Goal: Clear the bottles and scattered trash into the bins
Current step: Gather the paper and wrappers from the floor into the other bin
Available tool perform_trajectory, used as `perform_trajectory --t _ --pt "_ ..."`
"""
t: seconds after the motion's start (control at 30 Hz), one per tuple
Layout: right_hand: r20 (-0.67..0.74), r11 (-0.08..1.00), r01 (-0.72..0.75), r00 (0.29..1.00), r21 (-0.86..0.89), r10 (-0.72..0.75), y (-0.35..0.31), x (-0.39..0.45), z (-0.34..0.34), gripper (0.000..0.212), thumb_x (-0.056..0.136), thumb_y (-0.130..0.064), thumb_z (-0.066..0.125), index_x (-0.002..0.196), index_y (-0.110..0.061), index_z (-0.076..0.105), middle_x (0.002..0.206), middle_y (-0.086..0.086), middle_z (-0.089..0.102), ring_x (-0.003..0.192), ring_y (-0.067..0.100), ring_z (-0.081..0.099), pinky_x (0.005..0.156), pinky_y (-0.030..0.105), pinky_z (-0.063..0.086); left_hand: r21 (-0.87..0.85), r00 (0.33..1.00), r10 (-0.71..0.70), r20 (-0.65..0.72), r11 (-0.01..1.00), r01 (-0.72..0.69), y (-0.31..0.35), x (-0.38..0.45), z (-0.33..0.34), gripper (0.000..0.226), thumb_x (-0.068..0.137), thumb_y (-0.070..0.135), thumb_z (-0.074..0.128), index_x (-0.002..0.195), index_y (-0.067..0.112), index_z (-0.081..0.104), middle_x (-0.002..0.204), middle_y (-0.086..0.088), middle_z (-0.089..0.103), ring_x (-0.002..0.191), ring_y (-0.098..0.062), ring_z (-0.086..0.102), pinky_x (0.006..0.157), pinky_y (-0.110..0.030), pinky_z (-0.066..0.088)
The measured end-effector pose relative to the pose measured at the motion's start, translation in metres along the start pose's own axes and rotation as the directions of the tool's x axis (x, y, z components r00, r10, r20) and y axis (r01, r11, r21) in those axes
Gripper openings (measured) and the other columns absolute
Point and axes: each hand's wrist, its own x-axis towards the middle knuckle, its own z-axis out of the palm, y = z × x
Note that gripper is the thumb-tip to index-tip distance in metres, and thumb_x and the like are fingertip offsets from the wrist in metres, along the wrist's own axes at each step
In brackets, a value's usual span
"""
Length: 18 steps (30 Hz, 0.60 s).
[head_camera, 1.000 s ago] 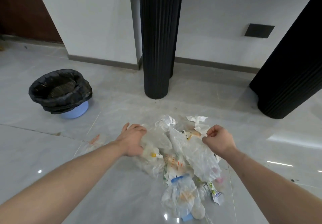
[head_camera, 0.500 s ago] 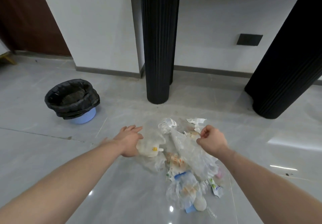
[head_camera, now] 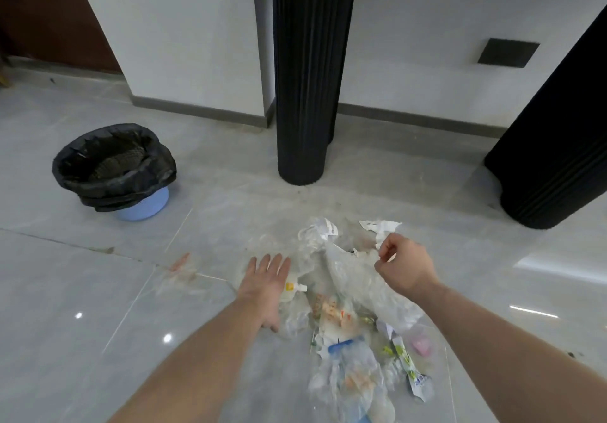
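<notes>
Left hand (head_camera: 265,279) flat, fingers straight and spread, palm down at the left edge of the heap of crumpled clear plastic bags and wrappers (head_camera: 348,311). Right hand (head_camera: 402,266) curled, pinching the top of a clear plastic bag (head_camera: 358,278) at the heap's far right. Heap sprawled on the grey tiled floor (head_camera: 98,307). Far left, well apart, a light-blue bin lined with a black bag (head_camera: 113,168).

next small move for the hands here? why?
Probably: curl the left hand onto the clear wrappers under its fingers. It lies flat and open at the left edge of the trash pile, gripping nothing, while the right hand already pinches the clear plastic bag. With both hands holding, a bundle could go to the black-lined bin at the left.
</notes>
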Motion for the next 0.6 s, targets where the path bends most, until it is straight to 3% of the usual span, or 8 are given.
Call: perform_trajectory --t 0.13,0.23,0.37,0.6 --pt "0.023 1.000 -0.021 1.000 0.014 0.020 0.013 0.018 0.032 0.016 0.071 -0.009 0.061 0.076 -0.024 0.058 0.076 -0.009 0.068 0.071 0.015 0.063 0.057 0.024 0.046 0.028 1.000 0.029 0.000 0.999 -0.029 0.015 0.032 0.034 0.147 0.057 0.054 0.090 0.159 0.011 -0.005 0.164 -0.014 0.011 0.147 -0.033 0.020 0.123 -0.046 0.012" --pt "0.030 1.000 -0.007 1.000 0.022 0.006 0.019 0.026 0.046 0.015 0.070 -0.012 0.061 0.075 -0.026 0.056 0.075 -0.009 0.066 0.067 0.014 0.063 0.059 0.027 0.049 0.022 0.990 0.102 -0.100 0.995 -0.100 0.020 0.052 0.055 0.136 0.063 0.063 0.083 0.159 0.009 0.002 0.151 -0.011 0.035 0.130 -0.031 0.039 0.112 -0.042 0.027" --pt "0.030 0.999 -0.019 0.999 0.035 0.018 0.022 0.033 0.054 0.015 0.071 -0.013 0.061 0.076 -0.027 0.056 0.074 -0.009 0.066 0.066 0.014 0.063 0.060 0.029 0.051 -0.018 0.980 0.135 -0.147 0.990 -0.139 0.018 0.062 0.055 0.092 0.072 0.017 0.073 0.151 0.015 0.026 0.130 -0.003 0.054 0.117 -0.027 0.047 0.102 -0.039 0.034" --pt "0.034 0.999 -0.008 0.999 0.044 0.007 0.017 0.030 0.050 0.017 0.072 -0.010 0.061 0.075 -0.025 0.056 0.073 -0.007 0.066 0.066 0.016 0.062 0.060 0.030 0.050 0.108 0.990 0.107 -0.089 0.989 -0.097 0.016 0.056 0.043 0.032 0.086 0.007 0.061 0.116 0.016 0.065 0.120 -0.005 0.063 0.117 -0.028 0.049 0.101 -0.040 0.034"
